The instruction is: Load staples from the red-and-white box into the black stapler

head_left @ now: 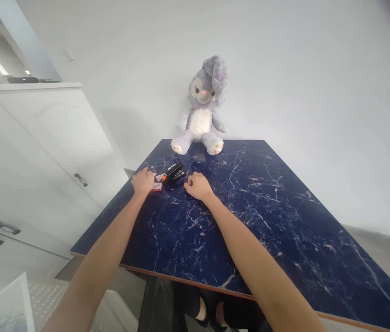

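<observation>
On a glossy navy marble-veined table [250,207], both hands rest curled into loose fists holding nothing — left hand [142,181] touching small red boxes [157,186], right hand [197,185] just beside a black stapler [174,173] — its white lettering unreadable — before a fuzzy grey plush rabbit [202,108].

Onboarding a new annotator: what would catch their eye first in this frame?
Probably the grey plush rabbit sitting against the white wall at the far edge of the dark blue marbled table. Next, the two bare arms reaching in, with the left hand and right hand curled on the tabletop either side of a black stapler and small red boxes.
</observation>
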`<state>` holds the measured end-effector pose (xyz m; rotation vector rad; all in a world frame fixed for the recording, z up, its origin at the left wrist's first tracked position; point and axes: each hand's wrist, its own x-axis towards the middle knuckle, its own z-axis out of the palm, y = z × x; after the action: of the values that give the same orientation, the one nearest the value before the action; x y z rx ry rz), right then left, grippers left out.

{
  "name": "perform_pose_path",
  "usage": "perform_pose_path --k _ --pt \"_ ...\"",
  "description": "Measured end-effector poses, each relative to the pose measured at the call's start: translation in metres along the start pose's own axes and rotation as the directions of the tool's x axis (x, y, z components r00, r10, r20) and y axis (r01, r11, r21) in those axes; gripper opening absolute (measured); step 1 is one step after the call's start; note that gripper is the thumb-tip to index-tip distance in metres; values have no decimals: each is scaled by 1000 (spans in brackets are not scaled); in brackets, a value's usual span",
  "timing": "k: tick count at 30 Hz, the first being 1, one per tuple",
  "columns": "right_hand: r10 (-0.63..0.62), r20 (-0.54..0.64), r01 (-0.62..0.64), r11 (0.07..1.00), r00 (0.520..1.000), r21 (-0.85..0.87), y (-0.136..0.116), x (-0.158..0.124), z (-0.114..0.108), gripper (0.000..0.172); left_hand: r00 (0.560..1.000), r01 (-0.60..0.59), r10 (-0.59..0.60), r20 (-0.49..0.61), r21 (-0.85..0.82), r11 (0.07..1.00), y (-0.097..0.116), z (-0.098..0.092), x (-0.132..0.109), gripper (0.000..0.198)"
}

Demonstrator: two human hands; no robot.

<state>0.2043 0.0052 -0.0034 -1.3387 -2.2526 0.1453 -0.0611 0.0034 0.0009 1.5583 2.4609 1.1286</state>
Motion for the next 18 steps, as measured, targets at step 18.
perform_pose_path --k 18 --pt "21 211 16 985 977 -172 -27 -26 -23 34 998 -53 50 -35 -83 995 -18 -15 -18 37"
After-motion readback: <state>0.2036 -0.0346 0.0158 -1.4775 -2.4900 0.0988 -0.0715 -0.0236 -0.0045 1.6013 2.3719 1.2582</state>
